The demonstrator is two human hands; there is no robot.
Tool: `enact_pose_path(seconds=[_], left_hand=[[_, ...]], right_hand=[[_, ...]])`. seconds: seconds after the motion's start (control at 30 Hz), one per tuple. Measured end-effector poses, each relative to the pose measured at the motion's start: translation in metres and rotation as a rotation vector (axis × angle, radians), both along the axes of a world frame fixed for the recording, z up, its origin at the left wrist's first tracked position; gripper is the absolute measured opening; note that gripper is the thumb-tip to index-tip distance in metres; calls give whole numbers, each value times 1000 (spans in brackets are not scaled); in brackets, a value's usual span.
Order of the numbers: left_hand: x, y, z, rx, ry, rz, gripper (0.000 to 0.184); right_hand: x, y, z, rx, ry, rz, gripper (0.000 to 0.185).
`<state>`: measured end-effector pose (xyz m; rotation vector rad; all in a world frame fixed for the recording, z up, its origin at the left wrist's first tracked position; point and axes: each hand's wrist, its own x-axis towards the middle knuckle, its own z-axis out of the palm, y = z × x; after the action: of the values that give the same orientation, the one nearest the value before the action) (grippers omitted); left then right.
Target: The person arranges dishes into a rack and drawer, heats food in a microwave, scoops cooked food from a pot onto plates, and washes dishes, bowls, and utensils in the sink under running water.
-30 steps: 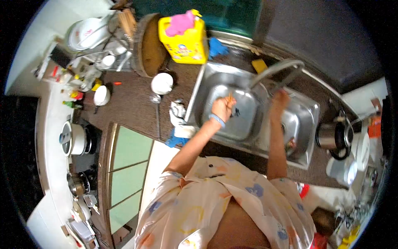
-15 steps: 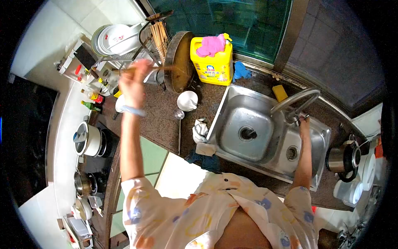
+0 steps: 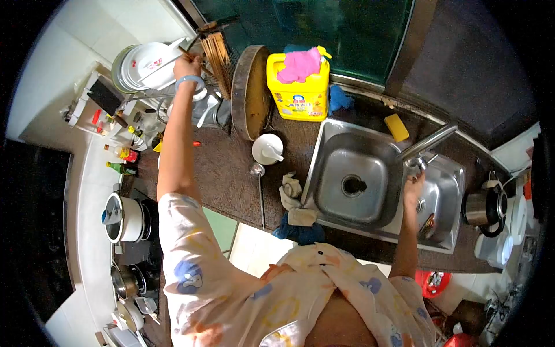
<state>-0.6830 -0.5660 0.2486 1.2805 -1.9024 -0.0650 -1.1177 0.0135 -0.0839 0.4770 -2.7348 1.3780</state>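
My left hand (image 3: 188,68) is closed on thin brown chopsticks (image 3: 199,65) at the dish rack, between the stacked white plates (image 3: 151,61) and the upright bundle of chopsticks (image 3: 216,58). Over the divider of the steel double sink (image 3: 352,159), my right hand (image 3: 413,186) has its fingers closed around the handle (image 3: 421,164) of the tap (image 3: 430,141). A white bowl (image 3: 267,148) with a spoon in it sits on the counter, and a ladle (image 3: 259,179) lies just below it.
Behind the bowl stand a round wooden board (image 3: 248,95) and a yellow jug (image 3: 298,89) with a pink cloth. A yellow sponge (image 3: 396,127) lies behind the sink. Cloths (image 3: 291,191) lie left of it, a steel kettle (image 3: 483,208) right. Pots (image 3: 123,217) stand far left.
My left hand has gone from above the left basin, up and left to the dish rack, with the sticks still in it. My right hand remains by the tap. The view has shifted.
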Motion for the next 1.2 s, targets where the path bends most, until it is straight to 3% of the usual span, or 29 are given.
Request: enact_pose_path(seconds=[0.07, 0.13, 0.2, 0.23, 0.3, 0.33, 0.4, 0.47, 0.53, 0.6, 0.63, 0.7, 0.73, 0.8, 1.0, 1.07, 1.2], left_hand=[[-4, -5, 0, 148, -271, -30, 26], [-10, -27, -16, 174, -475, 32, 27], [-7, -59, -37, 314, -502, 44, 29], [-5, -63, -45, 330, -505, 38, 29], [-5, -65, -51, 176, -445, 14, 27], [-8, -21, -31, 131, -408, -14, 31], [0, 21, -33, -111, -151, -29, 42], [12, 95, -22, -135, 1, -104, 39], [27, 150, -45, -87, 154, -65, 27], [44, 189, -99, 145, 371, -147, 16], [55, 205, -136, 311, 446, -217, 11], [53, 254, -183, 618, 582, -238, 7], [52, 272, -197, 756, 606, -236, 7], [44, 294, -215, 1062, 730, -155, 17], [3, 300, -222, 1474, 866, -247, 50], [-24, 306, -208, 1407, 911, -166, 46], [-73, 305, -236, 1410, 1043, -396, 28]], right_hand=[[33, -11, 12, -50, -88, -25, 58], [60, -20, 19, -112, -78, 152, 56], [94, -43, 34, -174, 7, 322, 53], [113, -57, 50, -140, -117, 349, 50], [159, -88, 97, -73, -262, 444, 42], [179, -103, 115, -39, -284, 515, 38], [196, -135, 90, -47, 58, 753, 34], [227, -170, 120, 4, -80, 928, 28], [255, -210, 131, -134, -39, 1071, 28], [280, -243, 144, 218, 93, 1100, 30], [291, -256, 150, 219, 92, 1105, 30], [309, -277, 159, 700, 31, 1084, 31], [312, -286, 149, 701, 31, 1089, 31], [316, -297, 124, 640, -48, 1008, 40], [301, -276, 125, 382, -249, 930, 27], [290, -252, 125, 203, -315, 905, 22], [263, -197, 92, -191, -434, 835, 19]])
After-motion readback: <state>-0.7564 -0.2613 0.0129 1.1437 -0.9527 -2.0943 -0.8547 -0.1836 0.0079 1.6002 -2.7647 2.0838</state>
